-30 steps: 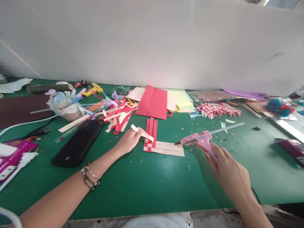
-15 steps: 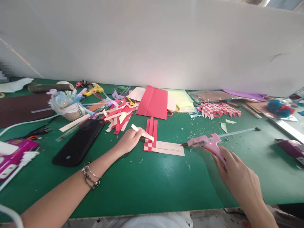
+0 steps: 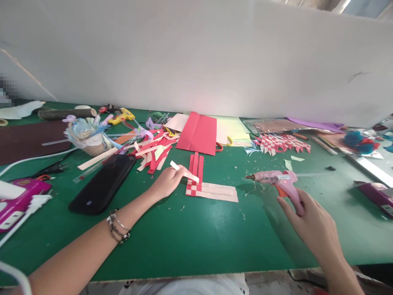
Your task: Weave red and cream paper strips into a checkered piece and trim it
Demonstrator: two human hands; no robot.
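Observation:
My left hand point(image 3: 168, 180) pinches a pale paper strip point(image 3: 190, 176), whose far end lies over the upper part of a woven paper piece point(image 3: 193, 189). That piece has a red and pale checkered corner, with red strips point(image 3: 196, 164) running away from me and pale strips point(image 3: 219, 191) running right. To the right, my right hand point(image 3: 317, 225) is wrapped round the handle of a pink glue gun point(image 3: 276, 180). Its nozzle points left and stands apart from the pale strips. A clear glue stick sticks out of its back.
A black phone point(image 3: 102, 184) lies left of my left hand. Behind are a heap of paper strips point(image 3: 155, 151), a folded red sheet point(image 3: 198, 133), a yellow glue gun point(image 3: 122, 116) and finished checkered weaving point(image 3: 281, 142). A purple power strip point(image 3: 24, 198) sits far left.
My right hand has drawn the pink glue gun back to the right, so its nozzle has left the pale strips' ends. My left hand and its strip have stayed in place.

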